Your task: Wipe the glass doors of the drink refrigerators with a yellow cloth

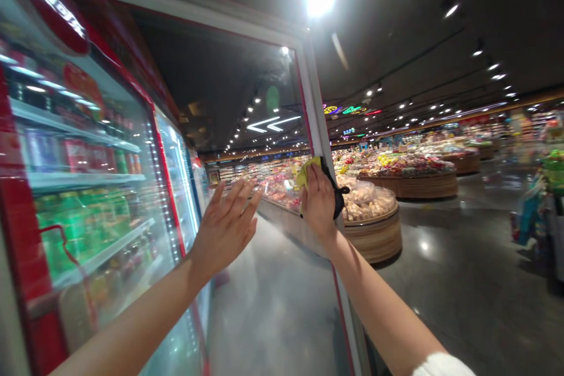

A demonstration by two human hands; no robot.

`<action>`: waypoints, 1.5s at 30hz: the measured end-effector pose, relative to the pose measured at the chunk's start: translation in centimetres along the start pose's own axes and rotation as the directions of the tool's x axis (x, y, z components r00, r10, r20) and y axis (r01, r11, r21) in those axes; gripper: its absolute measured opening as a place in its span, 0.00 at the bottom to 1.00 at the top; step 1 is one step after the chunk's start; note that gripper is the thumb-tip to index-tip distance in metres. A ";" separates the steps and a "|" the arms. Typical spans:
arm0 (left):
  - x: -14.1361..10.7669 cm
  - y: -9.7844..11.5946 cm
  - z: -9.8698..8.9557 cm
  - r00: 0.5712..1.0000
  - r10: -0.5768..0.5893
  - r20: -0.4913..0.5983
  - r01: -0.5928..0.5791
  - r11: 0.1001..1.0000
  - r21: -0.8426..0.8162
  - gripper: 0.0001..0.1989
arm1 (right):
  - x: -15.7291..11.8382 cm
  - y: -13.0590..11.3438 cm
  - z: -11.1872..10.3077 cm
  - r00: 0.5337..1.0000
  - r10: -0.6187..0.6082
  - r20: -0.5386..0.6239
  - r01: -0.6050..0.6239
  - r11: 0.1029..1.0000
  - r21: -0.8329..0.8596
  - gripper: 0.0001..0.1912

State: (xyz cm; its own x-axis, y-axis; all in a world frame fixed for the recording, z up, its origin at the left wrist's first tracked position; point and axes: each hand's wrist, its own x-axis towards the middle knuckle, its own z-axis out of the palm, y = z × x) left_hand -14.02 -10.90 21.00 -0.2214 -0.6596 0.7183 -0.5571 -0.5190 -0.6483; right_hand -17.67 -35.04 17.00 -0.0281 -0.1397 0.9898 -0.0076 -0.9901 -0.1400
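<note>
A tall glass door [268, 317] with a pale frame [321, 123] stands swung out in front of me. My left hand [229, 226] is at the pane with its fingers outstretched and holds nothing; whether the palm touches the glass I cannot tell. At the door's right edge, my right hand [319, 202] presses a yellow and black cloth [302, 177] to the glass and frame. The cloth's dark side [338, 194] sticks out past the frame, with a small loop. My right fingers cover most of its yellow side.
On the left, a red-edged drinks cooler [33, 247] holds shelves of bottles [88, 223] and cans [88, 154]. A rounded wooden display stand [374, 238] with bagged goods [370, 202] is beyond the door. Shiny floor [445, 247] runs between the displays.
</note>
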 end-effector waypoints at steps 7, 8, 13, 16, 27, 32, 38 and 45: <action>-0.4 -0.2 -0.7 1.000 0.001 0.018 0.000 1.000 -0.023 0.31 | 4.9 -0.3 1.2 0.998 0.056 0.003 -0.056 0.998 0.009 0.27; -0.3 -0.1 -0.7 1.000 -0.005 0.021 0.005 1.000 -0.025 0.30 | 5.9 -0.3 1.4 0.998 0.059 0.004 -0.059 0.998 0.010 0.27; -1.2 0.3 -0.9 0.999 -0.026 0.029 0.027 0.999 -0.025 0.28 | 1.8 0.2 0.3 0.999 0.021 0.045 -0.023 0.998 0.063 0.27; -2.6 0.1 -1.6 0.999 -0.019 0.031 0.019 1.000 -0.006 0.28 | -3.4 1.1 -0.9 0.999 -0.024 0.047 0.018 0.993 0.117 0.28; -4.1 0.3 -2.0 0.998 -0.043 0.041 0.042 0.999 0.010 0.31 | -0.9 -1.5 0.3 0.988 -0.128 0.084 0.109 0.973 0.202 0.27; -5.7 -0.4 -3.0 0.996 -0.052 0.077 0.051 0.999 0.011 0.27 | -2.9 0.8 -0.9 0.965 -0.220 0.143 0.180 0.952 0.248 0.25; -5.8 0.0 -2.7 0.996 -0.076 0.055 0.074 0.997 0.028 0.29 | 0.5 -3.2 1.3 0.999 -0.045 0.031 0.036 0.971 0.235 0.28; -7.0 -0.5 -4.1 0.991 -0.092 0.102 0.082 0.992 0.096 0.27 | -3.0 -1.4 -0.9 0.895 -0.407 0.182 0.333 0.881 0.337 0.25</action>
State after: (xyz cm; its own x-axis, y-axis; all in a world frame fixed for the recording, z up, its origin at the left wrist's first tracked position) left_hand -15.48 -3.75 17.37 -0.0864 -0.6614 0.7450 -0.4941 -0.6210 -0.6085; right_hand -18.48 -33.20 14.18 0.1593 0.2762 0.9478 0.3204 -0.9226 0.2149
